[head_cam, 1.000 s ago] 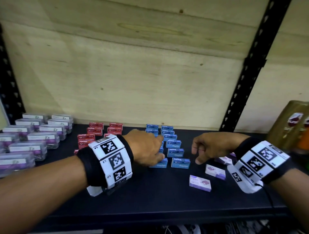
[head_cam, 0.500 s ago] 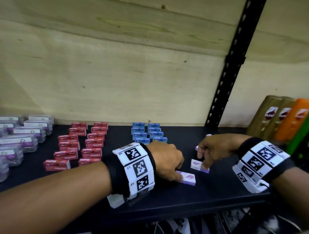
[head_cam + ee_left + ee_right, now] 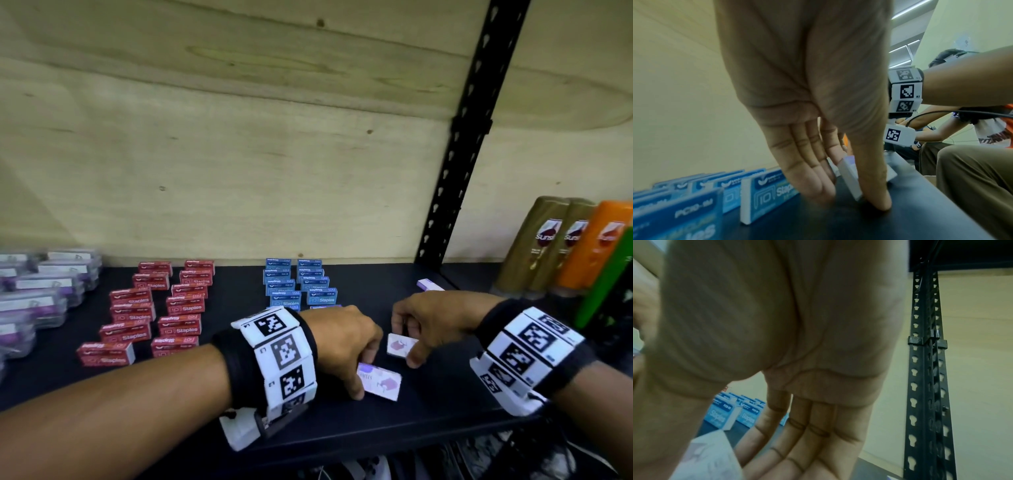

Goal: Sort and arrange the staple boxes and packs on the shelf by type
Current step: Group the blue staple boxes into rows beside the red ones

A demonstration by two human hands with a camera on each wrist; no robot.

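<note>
Black shelf [image 3: 342, 442], front edge: left hand [image 3: 342, 337] pinches one purple-and-white box [image 3: 380, 381], right hand [image 3: 433, 317] another [image 3: 399, 345]; lift both squarely, then row them right of the blue boxes [image 3: 301, 284].

Eleven small red cardboard staple boxes [image 3: 178, 308], about nine small blue cardboard staple boxes [image 3: 301, 284], three white-and-purple staple packs [image 3: 380, 380], four tall plastic bottles [image 3: 561, 246].
</note>
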